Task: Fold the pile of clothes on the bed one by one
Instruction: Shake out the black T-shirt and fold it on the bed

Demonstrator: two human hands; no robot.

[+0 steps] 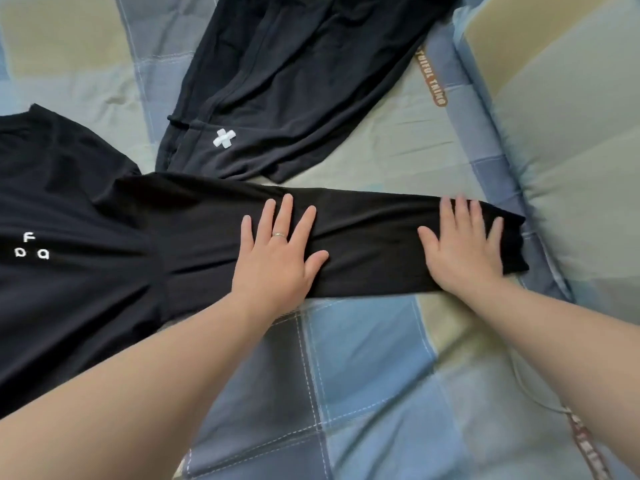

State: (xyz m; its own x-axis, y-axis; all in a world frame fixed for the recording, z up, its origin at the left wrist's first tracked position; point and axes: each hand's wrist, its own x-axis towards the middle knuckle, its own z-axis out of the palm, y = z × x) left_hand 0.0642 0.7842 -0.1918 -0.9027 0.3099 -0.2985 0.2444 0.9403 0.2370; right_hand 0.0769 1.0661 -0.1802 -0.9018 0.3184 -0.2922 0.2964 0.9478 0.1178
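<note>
Head view shows a black shirt (pixel 69 202) spread on the left of the bed (pixel 346 375), its sleeve (pixel 374 244) stretched out to the right, long axis running left to right. Both hands lie flat on that sleeve, fingers (pixel 284 216) straight and spread, gripping nothing. The left hand (pixel 277 258) presses mid-sleeve and the right hand (pixel 464 254) sits at the cuff, so the right looks better placed to carry the cuff back left over the body. Dark trousers (pixel 277 81) lie farther off, and a pillow (pixel 571 133) lies to the right.
</note>
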